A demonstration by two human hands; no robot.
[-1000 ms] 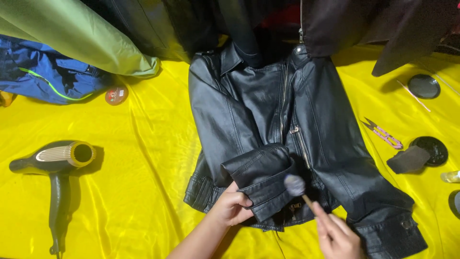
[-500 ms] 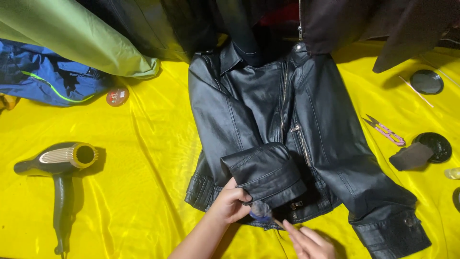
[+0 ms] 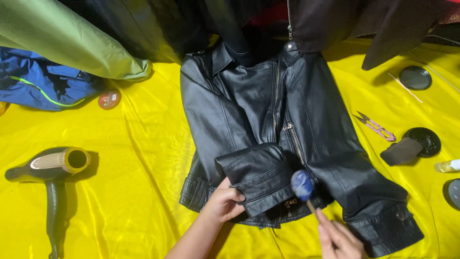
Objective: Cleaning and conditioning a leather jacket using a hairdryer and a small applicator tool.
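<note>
A black leather jacket [image 3: 268, 129] lies flat on yellow satin cloth [image 3: 139, 192], one sleeve folded across its front. My left hand [image 3: 224, 203] grips the cuff [image 3: 256, 177] of that folded sleeve at its lower left edge. My right hand [image 3: 338, 238], at the bottom edge of the head view, holds a thin stick whose round blue-grey dauber head [image 3: 302, 184] rests against the right end of the cuff.
A black and gold hair dryer [image 3: 50, 168] lies at the left. Blue [image 3: 43, 86] and green [image 3: 67, 43] garments sit at the back left. Small pink snips [image 3: 376, 127], round black tins [image 3: 424, 139], a dark sponge [image 3: 401, 151] and a little bottle [image 3: 448, 166] lie at the right.
The dauber dropped off the cuff toward me half a second ago, then came back up onto the cuff's right end. My left hand kept its hold on the cuff.
</note>
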